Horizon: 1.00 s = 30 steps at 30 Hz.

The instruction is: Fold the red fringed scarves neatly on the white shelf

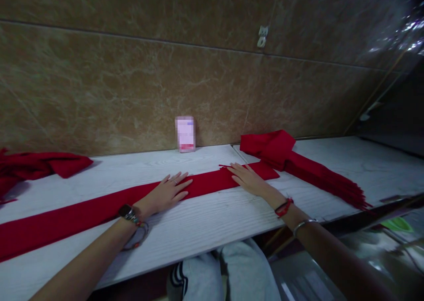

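A long red scarf (82, 212) lies stretched flat along the white table (205, 221), running from the lower left towards the middle right. My left hand (168, 192) rests flat on it, fingers spread and open. My right hand (247, 177) lies flat with fingers stretched out on the scarf's right end. Neither hand grips anything. A watch and bracelet sit on my left wrist, and a red cord and a metal bangle on my right.
A pile of red scarves with fringes (298, 159) lies at the right. More red cloth (39, 165) is heaped at the far left. A small pink card (185, 134) leans on the brown marble wall (132, 80). My knees show under the table edge.
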{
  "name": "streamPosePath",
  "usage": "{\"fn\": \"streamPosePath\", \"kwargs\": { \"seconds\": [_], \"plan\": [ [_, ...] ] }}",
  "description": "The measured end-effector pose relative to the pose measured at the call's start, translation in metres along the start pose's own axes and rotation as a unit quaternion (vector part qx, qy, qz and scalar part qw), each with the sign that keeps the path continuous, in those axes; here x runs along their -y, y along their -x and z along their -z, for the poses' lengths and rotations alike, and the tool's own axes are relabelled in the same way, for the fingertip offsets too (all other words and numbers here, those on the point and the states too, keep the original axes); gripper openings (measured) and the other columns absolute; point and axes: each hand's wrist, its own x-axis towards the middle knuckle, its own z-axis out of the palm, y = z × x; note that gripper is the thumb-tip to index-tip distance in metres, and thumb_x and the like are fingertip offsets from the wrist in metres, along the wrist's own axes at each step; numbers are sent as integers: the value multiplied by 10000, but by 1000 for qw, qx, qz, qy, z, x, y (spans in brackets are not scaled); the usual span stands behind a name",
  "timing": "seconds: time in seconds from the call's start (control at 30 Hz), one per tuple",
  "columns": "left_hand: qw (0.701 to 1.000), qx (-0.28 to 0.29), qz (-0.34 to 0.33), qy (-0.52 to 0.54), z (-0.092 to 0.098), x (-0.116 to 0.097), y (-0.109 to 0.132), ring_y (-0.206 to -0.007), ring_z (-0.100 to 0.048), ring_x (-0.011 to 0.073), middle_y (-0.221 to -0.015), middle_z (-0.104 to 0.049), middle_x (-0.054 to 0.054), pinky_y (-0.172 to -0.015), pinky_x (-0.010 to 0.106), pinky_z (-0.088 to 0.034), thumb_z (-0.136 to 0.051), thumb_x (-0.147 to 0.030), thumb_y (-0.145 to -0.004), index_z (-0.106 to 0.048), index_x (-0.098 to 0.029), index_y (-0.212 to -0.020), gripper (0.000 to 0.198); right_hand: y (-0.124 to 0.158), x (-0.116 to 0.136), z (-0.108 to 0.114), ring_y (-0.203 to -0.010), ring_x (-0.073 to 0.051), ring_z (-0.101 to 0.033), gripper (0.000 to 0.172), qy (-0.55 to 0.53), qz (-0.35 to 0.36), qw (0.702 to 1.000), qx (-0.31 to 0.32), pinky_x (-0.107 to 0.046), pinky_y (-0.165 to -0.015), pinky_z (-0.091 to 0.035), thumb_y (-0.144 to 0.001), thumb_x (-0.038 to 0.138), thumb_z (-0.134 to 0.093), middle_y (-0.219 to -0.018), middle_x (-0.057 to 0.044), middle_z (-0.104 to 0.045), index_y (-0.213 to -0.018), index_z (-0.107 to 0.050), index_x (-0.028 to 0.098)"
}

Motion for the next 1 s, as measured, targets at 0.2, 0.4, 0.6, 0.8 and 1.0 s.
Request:
{"fn": "streamPosePath", "kwargs": {
  "seconds": [0.2, 0.4, 0.6, 0.8, 1.0],
  "plan": [
    [993, -29, 112, -33, -3, 11, 11, -1339, -201, 294, -1475, -225, 67, -1026, 520, -207, -252, -444, -936, -285, -277, -1396, 491, 2, 3, 3, -1326, -202, -261, 461, 0, 10, 1000, 17, -493, -1053, -220, -942, 328, -227, -1434, -75, -341, -1385, -306, 229],
    [991, -11, 125, -35, -9, 13, 11, -1336, -213, 277, -1470, -240, 59, -1015, 497, -239, -245, -414, -941, -279, -257, -1400, 487, -2, 7, 5, -1328, -236, -253, 466, -6, -2, 999, 51, -523, -1037, -237, -942, 317, -235, -1441, -97, -320, -1384, -312, 190],
    [993, -33, 110, -3, -7, 13, 11, -1328, -238, 262, -1451, -288, 74, -1036, 487, -211, -243, -438, -933, -340, -240, -1374, 493, -27, 64, 9, -1313, -232, -289, 482, -44, 124, 991, 1, -462, -1067, -233, -892, 348, -420, -1400, -136, -383, -1325, -415, 137],
    [996, -4, 94, 10, -5, 11, 10, -1342, -205, 255, -1465, -245, 88, -1055, 472, -183, -257, -415, -936, -311, -209, -1389, 500, -38, 106, -3, -1292, -202, -334, 440, -81, 187, 978, 38, -414, -1071, -260, -893, 256, -432, -1366, -128, -432, -1312, -433, 124],
    [996, -8, 85, 30, -7, 16, 10, -1337, -214, 267, -1454, -278, 89, -1049, 490, -184, -275, -409, -932, -337, -213, -1375, 489, -35, 100, -7, -1296, -192, -326, 440, -107, 199, 974, 25, -419, -1078, -253, -894, 241, -449, -1366, -119, -435, -1319, -420, 135]
  ]
}}
